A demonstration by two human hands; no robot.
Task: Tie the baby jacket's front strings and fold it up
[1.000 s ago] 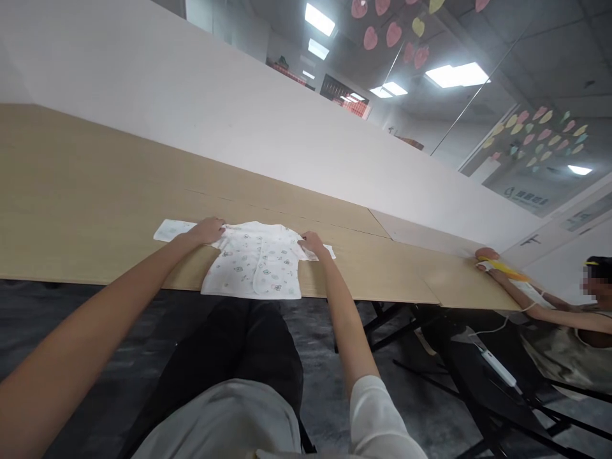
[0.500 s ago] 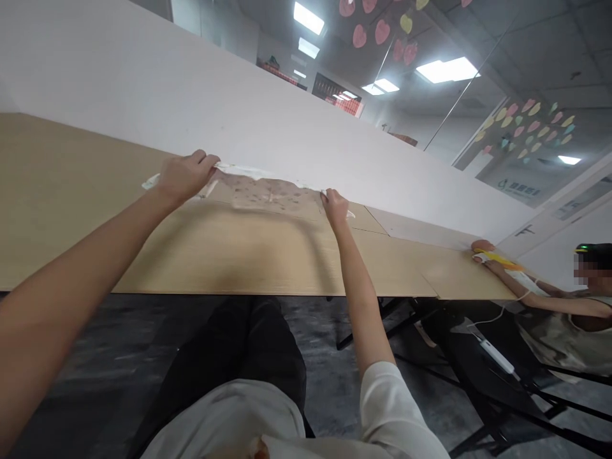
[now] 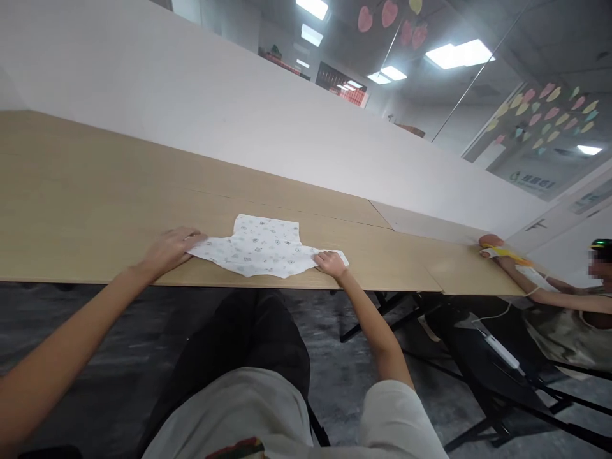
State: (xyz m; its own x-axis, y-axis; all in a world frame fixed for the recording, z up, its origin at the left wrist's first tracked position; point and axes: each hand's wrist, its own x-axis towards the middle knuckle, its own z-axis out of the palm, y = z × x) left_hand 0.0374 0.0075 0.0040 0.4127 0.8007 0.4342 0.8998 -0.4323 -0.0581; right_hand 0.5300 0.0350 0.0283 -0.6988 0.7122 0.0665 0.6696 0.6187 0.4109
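Note:
A small white baby shirt [image 3: 265, 245] with a scattered dark print lies spread on the wooden table, near its front edge. Its sleeves point left and right, and its straight hem faces the wall. At the tip of the left sleeve, my left hand [image 3: 174, 250] is closed with the cloth pinched under its fingers. My right hand [image 3: 331, 262] grips the right sleeve, and a bit of cuff sticks out beyond it. My fingers cover part of both sleeves.
The table [image 3: 95, 191] runs along a white partition wall [image 3: 191, 108]. To the right, another person [image 3: 564, 319] reaches onto the tabletop with yellow and white cloth. Black folding chairs [image 3: 502, 389] stand below, one bearing a white power strip [image 3: 500, 350].
Both hands have come down and toward me with the shirt. Before, it hung raised near the wall, stretched between my hands; now it rests flat on the table.

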